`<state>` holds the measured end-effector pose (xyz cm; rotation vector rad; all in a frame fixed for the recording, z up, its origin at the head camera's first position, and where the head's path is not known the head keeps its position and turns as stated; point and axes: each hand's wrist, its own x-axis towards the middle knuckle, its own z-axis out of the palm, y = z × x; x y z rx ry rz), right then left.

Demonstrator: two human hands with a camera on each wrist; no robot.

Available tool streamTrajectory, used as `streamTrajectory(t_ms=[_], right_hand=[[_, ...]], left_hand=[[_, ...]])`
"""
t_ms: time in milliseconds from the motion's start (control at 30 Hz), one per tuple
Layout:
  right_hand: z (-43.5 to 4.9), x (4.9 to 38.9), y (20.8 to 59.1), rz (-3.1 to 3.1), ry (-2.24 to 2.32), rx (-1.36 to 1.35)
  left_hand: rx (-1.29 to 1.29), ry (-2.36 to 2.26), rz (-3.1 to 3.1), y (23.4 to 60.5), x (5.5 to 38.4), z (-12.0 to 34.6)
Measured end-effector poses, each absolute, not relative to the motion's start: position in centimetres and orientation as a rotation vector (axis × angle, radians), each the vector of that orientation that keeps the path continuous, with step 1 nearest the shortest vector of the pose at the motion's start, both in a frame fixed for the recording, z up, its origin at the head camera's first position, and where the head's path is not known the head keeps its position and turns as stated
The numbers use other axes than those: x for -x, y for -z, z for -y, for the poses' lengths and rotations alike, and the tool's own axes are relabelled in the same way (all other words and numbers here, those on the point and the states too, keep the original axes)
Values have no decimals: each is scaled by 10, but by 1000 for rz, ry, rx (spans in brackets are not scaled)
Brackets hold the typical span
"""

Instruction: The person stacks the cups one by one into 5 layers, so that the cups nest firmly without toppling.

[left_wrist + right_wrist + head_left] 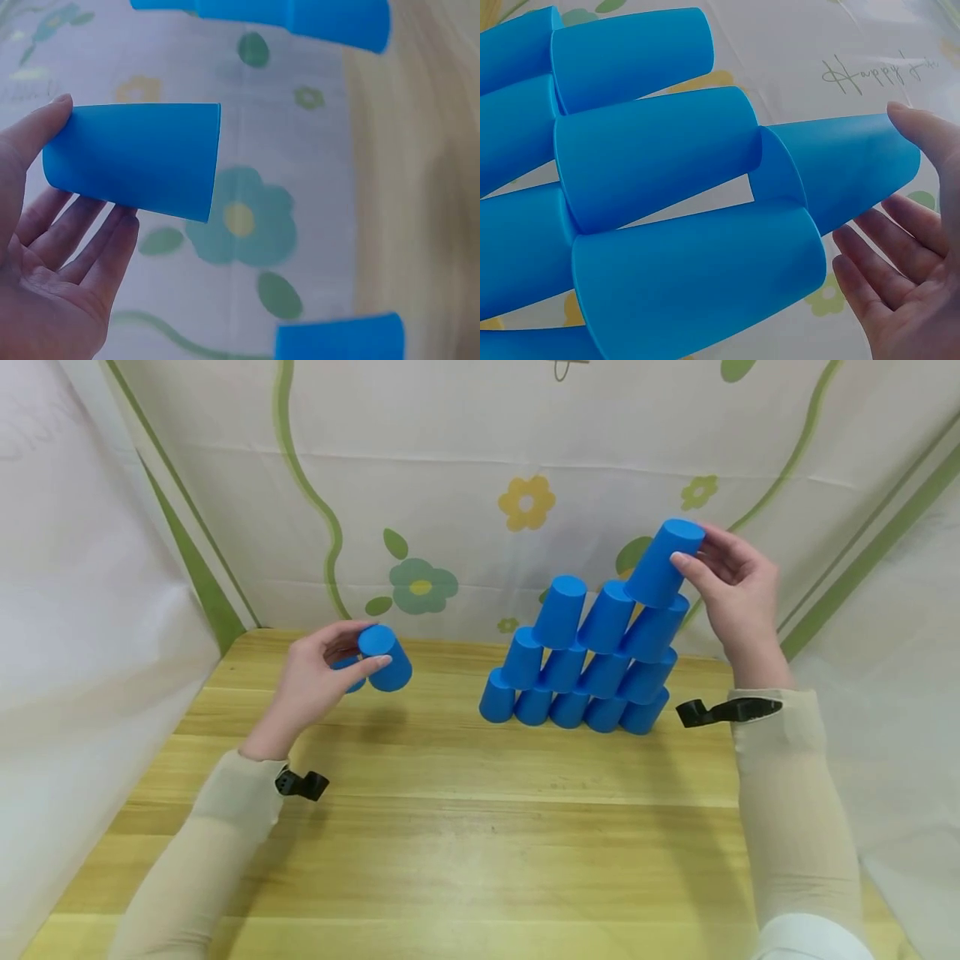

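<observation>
On the left of the head view, my left hand [311, 672] pinches an upside-down blue cup [392, 664] between thumb and fingers, raised above the table. A second blue cup [349, 675] stands behind it, partly hidden by the hand; the left wrist view shows part of that cup [341, 339] at its lower edge. Over on the right, my right hand [738, 589] holds another upside-down blue cup [663, 564] by its upper end. This cup's rim meets the top row of a stepped wall of blue cups [567, 670], across two neighbouring cups in the right wrist view.
The cup wall stands in three full rows on a wooden table [465, 827], towards its back right. Behind it hangs a white cloth [420, 502] printed with flowers and vines. More white cloth [82, 610] encloses the left and right sides.
</observation>
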<state>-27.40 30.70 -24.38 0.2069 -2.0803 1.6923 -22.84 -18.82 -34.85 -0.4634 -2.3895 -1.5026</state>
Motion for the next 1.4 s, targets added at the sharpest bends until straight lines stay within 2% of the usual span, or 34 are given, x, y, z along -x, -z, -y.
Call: streamTrajectory(t_ms=[367, 733, 1033, 1400], right_hand=[[-309, 272, 247, 2154, -1582, -140], [-309, 275, 250, 2131, -1604, -170], [-307, 268, 248, 2014, -1719, -230], [-312, 232, 257, 1768, -1802, -294]], left_hand=[[695, 1490, 2270, 303, 229, 142], [928, 1478, 2095, 228, 218, 89], [954, 1597, 2046, 194, 247, 56], [963, 1644, 2106, 189, 287, 8]])
